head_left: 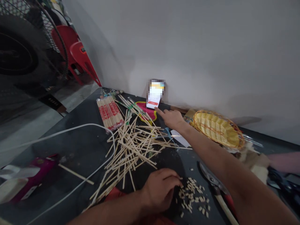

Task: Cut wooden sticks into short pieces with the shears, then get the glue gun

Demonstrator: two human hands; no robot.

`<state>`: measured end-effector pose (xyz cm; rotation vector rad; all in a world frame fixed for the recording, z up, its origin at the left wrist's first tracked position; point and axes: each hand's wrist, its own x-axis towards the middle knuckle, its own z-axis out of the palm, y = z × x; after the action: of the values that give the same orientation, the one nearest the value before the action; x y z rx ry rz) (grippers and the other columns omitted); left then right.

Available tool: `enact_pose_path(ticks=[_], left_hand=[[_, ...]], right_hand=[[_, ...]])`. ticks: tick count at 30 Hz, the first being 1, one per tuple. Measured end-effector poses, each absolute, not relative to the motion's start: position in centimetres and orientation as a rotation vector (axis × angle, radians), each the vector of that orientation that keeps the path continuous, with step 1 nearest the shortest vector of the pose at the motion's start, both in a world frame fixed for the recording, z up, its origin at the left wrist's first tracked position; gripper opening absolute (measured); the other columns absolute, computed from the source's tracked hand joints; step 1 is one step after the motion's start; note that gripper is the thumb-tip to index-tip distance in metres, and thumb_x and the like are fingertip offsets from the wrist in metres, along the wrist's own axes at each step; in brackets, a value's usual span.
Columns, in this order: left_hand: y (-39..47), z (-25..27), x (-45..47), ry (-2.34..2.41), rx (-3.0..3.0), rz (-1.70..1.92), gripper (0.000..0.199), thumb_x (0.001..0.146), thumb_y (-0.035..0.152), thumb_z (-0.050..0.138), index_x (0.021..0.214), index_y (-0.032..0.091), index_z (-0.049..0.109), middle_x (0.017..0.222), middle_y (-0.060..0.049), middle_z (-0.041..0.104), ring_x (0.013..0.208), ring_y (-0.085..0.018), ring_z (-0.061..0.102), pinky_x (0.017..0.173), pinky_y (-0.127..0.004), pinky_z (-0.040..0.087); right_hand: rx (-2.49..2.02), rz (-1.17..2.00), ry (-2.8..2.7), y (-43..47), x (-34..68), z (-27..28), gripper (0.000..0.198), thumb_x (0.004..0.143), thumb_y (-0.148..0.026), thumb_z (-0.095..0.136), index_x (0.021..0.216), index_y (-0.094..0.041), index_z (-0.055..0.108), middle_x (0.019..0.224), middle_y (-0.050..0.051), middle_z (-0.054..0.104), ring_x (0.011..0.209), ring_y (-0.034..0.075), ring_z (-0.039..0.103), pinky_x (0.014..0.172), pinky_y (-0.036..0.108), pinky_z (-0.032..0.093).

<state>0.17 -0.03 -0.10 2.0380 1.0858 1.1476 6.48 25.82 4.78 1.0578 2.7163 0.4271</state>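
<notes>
At the bottom centre of the frame the left hand [160,189] rests on the dark table [77,150], fingers curled loosely with their tips at the edge of a scatter of short cut wooden pieces [193,195]; whether it pinches one of them cannot be told. Just right of that scatter, in the lower right, lies a pair of pruning shears [217,187] with a pale handle, touched by neither hand.

Above the left hand, in the middle of the frame, sprawls a loose pile of bamboo sticks [131,147], with a white cable [93,128] curving along its left side.

The right arm crosses from the lower right to the centre, and the right hand [172,118] holds nothing: its index finger is stretched out and the other fingers are folded, the tip touching or just short of the bottom of a phone [155,95] propped against the wall. By my reading the cutting is paused for a tap on the screen, which calls for a light, exact touch.

The screen is blurred; nothing on it can be read. A wrapped bundle of chopsticks [110,112] to the left carries red print too small to read. A yellow wicker basket [219,129] sits to the right.
</notes>
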Motion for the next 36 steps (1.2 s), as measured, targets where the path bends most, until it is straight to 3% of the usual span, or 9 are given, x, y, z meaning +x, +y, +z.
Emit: enact_pose_path(ticks=[8, 13, 16, 18, 21, 25, 28, 31, 36], left_hand=[[0.4, 0.2, 0.0, 1.091, 2.091, 1.079, 0.032, 0.074, 0.005, 0.050, 0.100, 0.019, 0.061, 0.102, -0.006, 0.067, 0.093, -0.016, 0.064, 0.084, -0.025, 0.052], [0.3, 0.2, 0.0, 1.118, 2.123, 1.078, 0.031, 0.076, 0.005, 0.048, 0.099, 0.019, 0.062, 0.100, -0.005, 0.067, 0.093, -0.015, 0.064, 0.086, -0.026, 0.052], [0.2, 0.2, 0.1, 1.114, 2.162, 1.065, 0.029, 0.077, 0.006, 0.048, 0.099, 0.019, 0.063, 0.102, -0.005, 0.067, 0.093, -0.015, 0.064, 0.085, -0.027, 0.052], [0.1, 0.2, 0.1, 1.117, 2.187, 1.055, 0.030, 0.078, 0.006, 0.047, 0.101, 0.019, 0.063, 0.103, -0.006, 0.067, 0.093, -0.015, 0.064, 0.085, -0.027, 0.053], [-0.2, 0.3, 0.2, 1.114, 2.231, 1.026, 0.032, 0.079, 0.006, 0.047, 0.105, 0.019, 0.062, 0.106, -0.006, 0.066, 0.096, -0.015, 0.063, 0.087, -0.027, 0.052], [-0.6, 0.2, 0.3, 1.114, 2.333, 0.979, 0.033, 0.080, 0.009, 0.048, 0.108, 0.018, 0.062, 0.110, -0.007, 0.066, 0.100, -0.017, 0.063, 0.089, -0.030, 0.052], [-0.9, 0.0, 0.4, 1.122, 2.410, 0.899, 0.032, 0.083, 0.011, 0.047, 0.110, 0.019, 0.062, 0.114, -0.007, 0.065, 0.105, -0.016, 0.061, 0.094, -0.030, 0.050], [-1.3, 0.3, 0.5, 1.180, 2.430, 0.797, 0.031, 0.085, 0.011, 0.046, 0.111, 0.020, 0.061, 0.117, -0.006, 0.064, 0.107, -0.016, 0.060, 0.096, -0.031, 0.049], [-2.1, 1.9, 1.0, 1.248, 2.447, 0.632, 0.034, 0.085, 0.010, 0.045, 0.114, 0.021, 0.060, 0.121, -0.004, 0.061, 0.111, -0.016, 0.057, 0.098, -0.029, 0.047]], right_hand=[[1.024, 0.397, 2.696, 24.8, 5.9, 5.5, 0.072, 0.090, -0.016, 0.039, 0.151, -0.030, 0.003, 0.113, 0.013, 0.062, 0.094, 0.023, 0.060, 0.078, 0.035, 0.037], [1.088, 0.353, 2.721, 22.6, 8.5, 7.8, 0.059, 0.093, -0.021, 0.038, 0.148, -0.030, 0.021, 0.115, 0.011, 0.061, 0.096, 0.025, 0.060, 0.077, 0.035, 0.041], [1.142, 0.325, 2.771, 20.2, 12.0, 9.2, 0.047, 0.096, -0.026, 0.037, 0.142, -0.024, 0.036, 0.116, 0.012, 0.061, 0.101, 0.024, 0.059, 0.080, 0.034, 0.043], [1.171, 0.300, 2.853, 18.2, 14.7, 9.7, 0.039, 0.097, -0.031, 0.036, 0.131, -0.017, 0.050, 0.114, 0.013, 0.062, 0.108, 0.023, 0.056, 0.089, 0.035, 0.041], [1.364, 0.242, 2.886, 14.7, 18.9, 9.8, 0.038, 0.096, -0.043, 0.039, 0.094, -0.019, 0.069, 0.099, 0.010, 0.069, 0.108, 0.024, 0.057, 0.096, 0.041, 0.039], [1.519, 0.206, 2.992, 9.2, 23.1, 8.7, 0.042, 0.097, -0.039, 0.037, 0.079, -0.020, 0.069, 0.087, 0.009, 0.073, 0.106, 0.024, 0.062, 0.109, 0.050, 0.028], [1.615, 0.069, 3.032, 5.5, 25.0, 7.2, 0.043, 0.098, -0.035, 0.034, 0.077, -0.020, 0.068, 0.081, 0.009, 0.073, 0.080, 0.019, 0.068, 0.108, 0.044, 0.035], [1.680, -0.019, 3.066, 2.8, 26.0, 5.6, 0.045, 0.098, -0.035, 0.032, 0.071, -0.023, 0.065, 0.060, 0.003, 0.066, 0.056, 0.017, 0.064, 0.107, 0.041, 0.039], [1.767, -0.114, 3.069, 0.4, 26.4, 4.3, 0.048, 0.097, -0.041, 0.030, 0.065, -0.023, 0.060, 0.064, 0.008, 0.066, 0.080, 0.022, 0.069, 0.089, 0.036, 0.050]])
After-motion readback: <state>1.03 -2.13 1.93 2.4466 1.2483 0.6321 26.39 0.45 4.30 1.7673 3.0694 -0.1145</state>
